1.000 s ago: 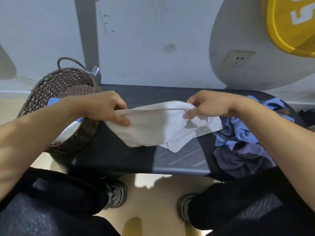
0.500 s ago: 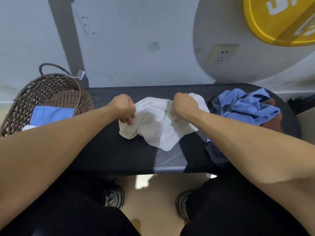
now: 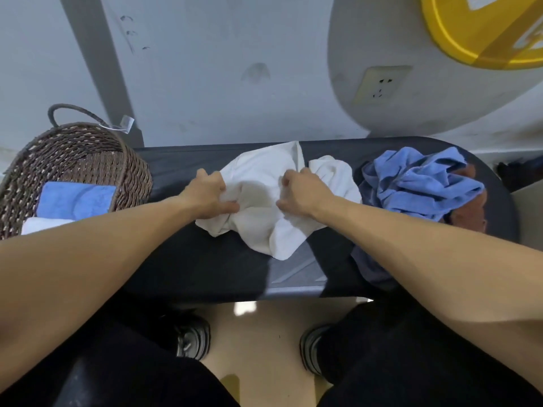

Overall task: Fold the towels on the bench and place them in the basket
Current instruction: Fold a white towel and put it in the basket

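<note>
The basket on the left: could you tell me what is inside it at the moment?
Inside the wicker basket lies a folded blue towel, with a white towel beside it at the near edge. The left forearm covers the basket's near part, so anything else there is hidden.

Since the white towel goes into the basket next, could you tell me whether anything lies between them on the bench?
Nothing visible does. Both the left hand and right hand grip the white towel, and the bench is bare toward the basket.

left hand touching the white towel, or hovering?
Touching. The head view shows the left hand with fingers curled into the bunched white towel on the bench, cloth puckered around them.
</note>
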A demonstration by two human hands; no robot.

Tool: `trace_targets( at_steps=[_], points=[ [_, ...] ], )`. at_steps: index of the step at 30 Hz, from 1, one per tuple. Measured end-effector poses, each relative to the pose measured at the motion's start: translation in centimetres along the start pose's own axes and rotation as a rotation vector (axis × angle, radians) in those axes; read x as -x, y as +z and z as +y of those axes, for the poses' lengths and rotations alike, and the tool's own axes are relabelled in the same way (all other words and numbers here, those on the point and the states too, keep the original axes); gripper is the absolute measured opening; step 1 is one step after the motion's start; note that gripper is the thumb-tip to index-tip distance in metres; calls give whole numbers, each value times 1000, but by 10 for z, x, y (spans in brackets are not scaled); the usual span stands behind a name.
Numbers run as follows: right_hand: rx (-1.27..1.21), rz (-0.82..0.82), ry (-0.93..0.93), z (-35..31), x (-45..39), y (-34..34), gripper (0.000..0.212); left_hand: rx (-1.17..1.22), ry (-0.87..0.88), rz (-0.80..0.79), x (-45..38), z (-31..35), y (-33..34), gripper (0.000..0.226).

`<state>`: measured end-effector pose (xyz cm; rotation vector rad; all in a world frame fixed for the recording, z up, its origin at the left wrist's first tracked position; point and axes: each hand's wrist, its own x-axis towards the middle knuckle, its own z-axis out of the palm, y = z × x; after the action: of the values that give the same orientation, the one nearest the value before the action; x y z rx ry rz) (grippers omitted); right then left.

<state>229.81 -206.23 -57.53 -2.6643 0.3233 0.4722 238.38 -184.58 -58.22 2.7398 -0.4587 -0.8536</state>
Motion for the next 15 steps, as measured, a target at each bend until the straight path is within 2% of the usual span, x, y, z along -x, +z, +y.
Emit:
trace_targets(
  at_steps=[4, 8, 11, 15],
  points=[
    [-65, 80, -38, 4, 7, 2, 33, 308, 17, 121, -12, -7, -7, 47],
    [-161, 85, -1, 6, 5, -1, 22, 69, 69, 122, -16, -12, -10, 25],
    [-171, 57, 36, 9, 1, -3, 22, 106, -34, 254, -20, -4, -24, 10],
    [-190, 14, 48, 12, 1, -6, 19, 175, -158, 492, -27, -5, -50, 15]
  ],
)
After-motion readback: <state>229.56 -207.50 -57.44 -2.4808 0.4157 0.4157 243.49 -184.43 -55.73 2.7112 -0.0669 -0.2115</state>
